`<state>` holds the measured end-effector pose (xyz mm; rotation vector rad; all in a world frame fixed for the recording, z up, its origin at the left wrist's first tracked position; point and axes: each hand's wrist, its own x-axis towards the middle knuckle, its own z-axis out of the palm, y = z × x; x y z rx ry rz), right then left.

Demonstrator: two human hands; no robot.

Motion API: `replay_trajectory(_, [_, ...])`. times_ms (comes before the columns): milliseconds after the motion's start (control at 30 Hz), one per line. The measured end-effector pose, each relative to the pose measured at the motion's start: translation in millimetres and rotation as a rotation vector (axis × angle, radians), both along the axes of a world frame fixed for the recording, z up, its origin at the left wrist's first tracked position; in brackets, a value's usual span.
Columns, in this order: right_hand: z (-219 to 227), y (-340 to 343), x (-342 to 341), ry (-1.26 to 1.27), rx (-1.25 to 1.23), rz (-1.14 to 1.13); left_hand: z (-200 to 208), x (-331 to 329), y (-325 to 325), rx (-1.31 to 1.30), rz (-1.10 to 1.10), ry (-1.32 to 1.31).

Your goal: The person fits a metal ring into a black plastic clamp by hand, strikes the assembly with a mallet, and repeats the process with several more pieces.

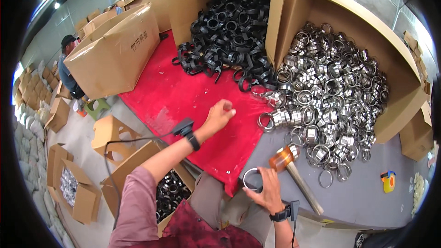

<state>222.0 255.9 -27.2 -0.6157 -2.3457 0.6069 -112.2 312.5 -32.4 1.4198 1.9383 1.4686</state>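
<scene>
My right hand (pixel 268 190) grips a shiny metal ring (pixel 245 180) between thumb and fingers, just over the table's near edge. A mallet with an amber head (pixel 281 158) and a wooden handle (pixel 304 188) lies right beside that hand. My left hand (pixel 218 117) hovers above the red cloth (pixel 183 96), its fingers loosely bent and the thumb apart, with nothing visible in it. Beyond it, a heap of black rings (pixel 229 32) spills out of a cardboard box. To the right, many silver metal rings (pixel 328 85) pour from another box onto the grey tabletop (pixel 358 193).
A yellow tape measure (pixel 388 181) lies at the right. Below my left arm, an open carton (pixel 124 174) holds finished-looking dark and silver rings. A large carton (pixel 115 50) stands at the far left, with a person (pixel 69 71) behind it. Stools (pixel 110 133) stand on the floor.
</scene>
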Motion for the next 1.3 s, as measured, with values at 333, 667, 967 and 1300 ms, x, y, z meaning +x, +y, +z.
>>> replay_trajectory(333, [-3.4,-2.6,0.7,0.004,-0.03,0.019,-26.9,-33.9,133.4,-0.089,0.247,-0.224])
replay_trajectory(667, [-5.0,-3.7,-1.4,0.037,0.034,-0.024,-6.1,71.9,-122.2,0.084,-0.085,-0.763])
replay_trajectory(967, [-12.9,-12.3,-6.2,0.023,0.014,-0.096,3.3,104.3,-187.3,-0.133,-0.043,-0.705])
replay_trajectory(1300, [-18.0,-16.1,-5.3,0.039,0.08,-0.143,45.9,42.1,-178.4,0.1,0.007,0.542])
